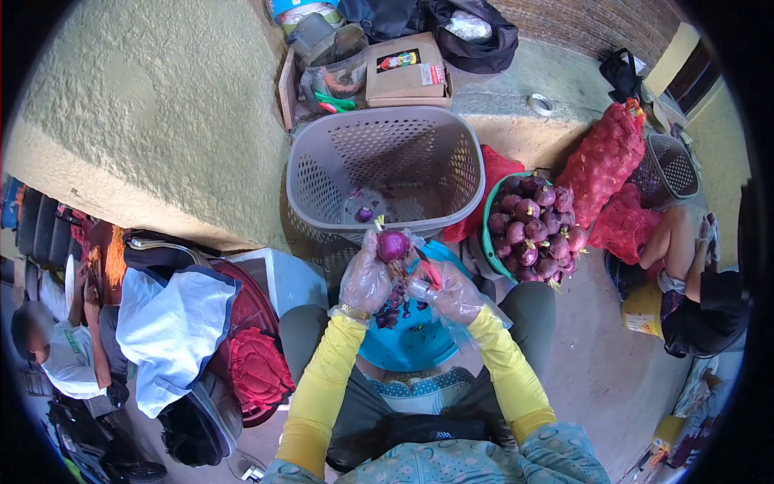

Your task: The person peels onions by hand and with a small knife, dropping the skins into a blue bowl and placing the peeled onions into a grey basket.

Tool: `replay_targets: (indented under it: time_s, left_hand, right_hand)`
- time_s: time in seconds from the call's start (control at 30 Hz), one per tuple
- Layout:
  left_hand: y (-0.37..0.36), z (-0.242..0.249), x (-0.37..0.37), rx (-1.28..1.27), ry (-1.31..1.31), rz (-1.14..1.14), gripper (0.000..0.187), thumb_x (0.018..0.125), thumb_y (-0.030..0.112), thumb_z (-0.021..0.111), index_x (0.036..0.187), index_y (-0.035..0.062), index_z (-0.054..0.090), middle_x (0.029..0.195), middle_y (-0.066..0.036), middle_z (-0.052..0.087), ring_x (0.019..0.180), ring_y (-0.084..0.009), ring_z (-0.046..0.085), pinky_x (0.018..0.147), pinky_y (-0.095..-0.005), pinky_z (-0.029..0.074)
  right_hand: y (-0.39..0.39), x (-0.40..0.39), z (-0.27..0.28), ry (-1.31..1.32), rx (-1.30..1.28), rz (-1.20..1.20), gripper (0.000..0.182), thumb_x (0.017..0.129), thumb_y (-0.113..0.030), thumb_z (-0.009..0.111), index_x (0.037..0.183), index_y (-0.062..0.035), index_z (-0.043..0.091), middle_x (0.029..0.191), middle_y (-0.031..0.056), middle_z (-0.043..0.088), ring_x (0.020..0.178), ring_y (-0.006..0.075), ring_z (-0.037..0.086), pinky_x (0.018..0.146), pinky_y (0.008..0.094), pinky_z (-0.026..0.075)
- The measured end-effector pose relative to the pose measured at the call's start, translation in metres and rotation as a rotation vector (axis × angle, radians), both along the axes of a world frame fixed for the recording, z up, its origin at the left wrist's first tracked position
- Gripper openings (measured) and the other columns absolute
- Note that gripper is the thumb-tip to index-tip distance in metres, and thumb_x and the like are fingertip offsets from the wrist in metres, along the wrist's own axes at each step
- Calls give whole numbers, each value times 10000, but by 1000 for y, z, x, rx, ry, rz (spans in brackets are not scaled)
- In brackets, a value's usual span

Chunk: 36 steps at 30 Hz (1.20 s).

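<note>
My left hand (363,281), in a clear plastic glove, grips a peeled, shiny red onion (393,246) with a pale green stem end upward. Close beside it, my right hand (453,292), also gloved, is closed around the red handle of a small knife (434,276); its blade is hard to make out near the onion. Dark onion skins (390,310) hang or lie below my hands. Under them, between my knees, sits a blue basin (403,352) with scraps of peel. Beyond my hands stands a grey perforated basket (302,189) holding a small purple onion (364,214) and bits of skin.
Right of the basket, a green tub (488,244) is heaped with red onions (532,226). Behind it leans a full red mesh sack (605,157). A cardboard box (405,71) rests on the ledge. One person (68,355) sits at left, another (705,298) at right.
</note>
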<state>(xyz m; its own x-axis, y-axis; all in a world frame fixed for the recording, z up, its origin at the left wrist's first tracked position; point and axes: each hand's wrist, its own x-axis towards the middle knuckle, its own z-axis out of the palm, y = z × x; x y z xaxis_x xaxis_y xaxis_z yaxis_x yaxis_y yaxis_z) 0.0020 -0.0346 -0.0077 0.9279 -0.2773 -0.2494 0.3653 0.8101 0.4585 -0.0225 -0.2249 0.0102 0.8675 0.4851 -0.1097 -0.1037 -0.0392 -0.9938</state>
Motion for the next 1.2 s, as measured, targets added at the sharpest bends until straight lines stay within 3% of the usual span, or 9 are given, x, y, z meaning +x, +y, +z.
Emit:
replay_targets:
  time_s: [0.23,0.33,0.4,0.53,0.63,0.77,0.9,1.0,1.2]
  left_hand:
    - [-2,14,0,-43,51,86,484,1039,430,488,1290,20,545,1198,-167,616,1091,-295,617,969,-459,515]
    - [6,11,4,-156,-30,-32,368,1020,323,578,1263,48,551,1175,-132,620,1090,-280,620,1005,-460,515]
    - [2,2,4,1,-147,-9,316,998,238,624,1246,49,573,1119,-107,642,1069,-254,625,1003,-441,517]
    - [9,-19,9,-29,-34,118,275,979,211,649,1181,27,617,1082,-136,665,1110,-269,609,1042,-479,486]
    - [24,-9,18,65,-8,243,332,980,280,648,1182,19,607,1105,-137,657,1128,-281,600,1054,-510,468]
    - [22,2,15,-183,56,127,457,999,428,581,1222,29,577,1170,-152,634,1171,-314,575,1083,-562,413]
    - [21,9,15,-213,81,103,487,978,441,613,1219,21,573,1171,-163,633,1149,-305,578,1042,-509,447]
    - [21,7,15,-240,113,143,496,965,458,627,1212,31,576,1159,-155,628,1124,-285,573,1015,-458,460]
    - [24,-3,17,-307,94,90,523,969,475,612,1185,0,585,1115,-163,628,1034,-268,590,953,-406,482]
  right_hand:
    - [3,-3,8,-63,41,-115,258,946,-279,692,957,-34,613,825,-3,572,762,97,499,723,285,457]
    - [4,0,19,-40,140,-235,250,953,-268,684,976,-26,626,867,7,605,802,97,537,765,279,473]
    - [7,0,15,-156,187,-321,235,959,-255,673,991,-26,631,879,11,616,818,100,546,781,284,478]
    - [1,-6,11,-48,77,-153,222,955,-239,671,992,-24,628,881,15,619,822,104,548,779,294,480]
    - [1,-8,16,-62,-44,-7,210,953,-223,666,977,-18,623,878,18,621,821,103,549,772,301,480]
    - [-9,-4,-8,43,-234,109,293,978,-310,630,1046,-27,600,891,71,628,811,156,577,775,340,486]
    - [-11,-10,9,58,-292,42,414,1008,-426,563,1115,-26,567,919,134,632,829,230,620,807,379,496]
    - [-14,-7,26,60,-490,47,426,1035,-408,514,1134,2,572,949,145,648,839,217,648,790,355,515]
    - [-12,-1,-9,-33,-6,-8,329,1044,-281,520,1187,6,597,930,137,661,762,177,653,709,311,529]
